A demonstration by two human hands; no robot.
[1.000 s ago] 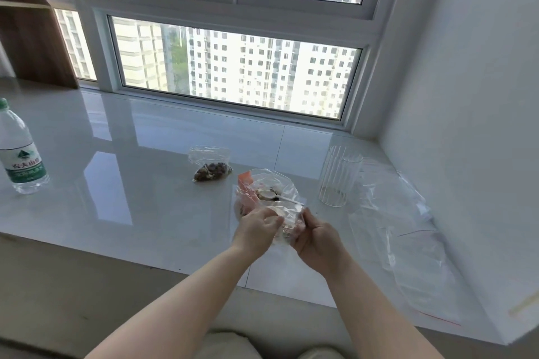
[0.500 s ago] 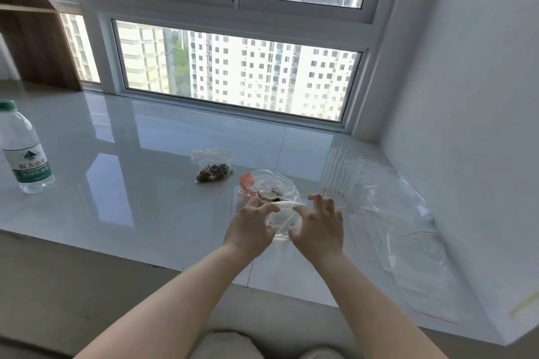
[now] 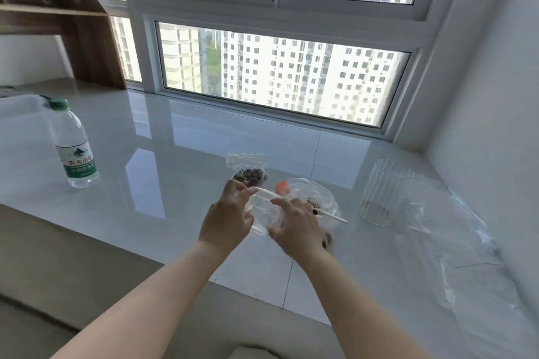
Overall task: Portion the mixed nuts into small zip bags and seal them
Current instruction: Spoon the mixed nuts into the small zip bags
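— What's the person holding over there?

— A small clear zip bag (image 3: pixel 262 208), held up just above the tabletop (image 3: pixel 163 183). The left hand (image 3: pixel 226 220) has its thumb and forefinger pinched on the bag's top strip at the left end, so that grip is closed on the bag. The right hand (image 3: pixel 297 226) is on the bag's right side, fingers spread and bent over the plastic with the thumb tucked under the lower edge — it grips the bag too, though more loosely.

— Anything in it?

— I cannot tell; the plastic looks see-through and mostly flat between the hands.

— And the nuts?

— Right behind the hands lies a larger clear bag of mixed nuts (image 3: pixel 316 198) with a bit of orange packaging showing at its left, and a pale stick pokes out of it toward the right. A few dark nuts show past the right hand's knuckles. Further back, just left of that, a filled small bag (image 3: pixel 248 170) rests on the tabletop with a dark heap of nuts at its bottom.

— What else is around?

— A ribbed clear glass (image 3: pixel 382 192) stands to the right, and beyond it a sheet of loose clear plastic (image 3: pixel 466 256) runs along the wall. A water bottle (image 3: pixel 74 144) with a green cap stands well apart on the left, with a wooden shelf (image 3: pixel 58 14) behind it by the window (image 3: pixel 277 73).
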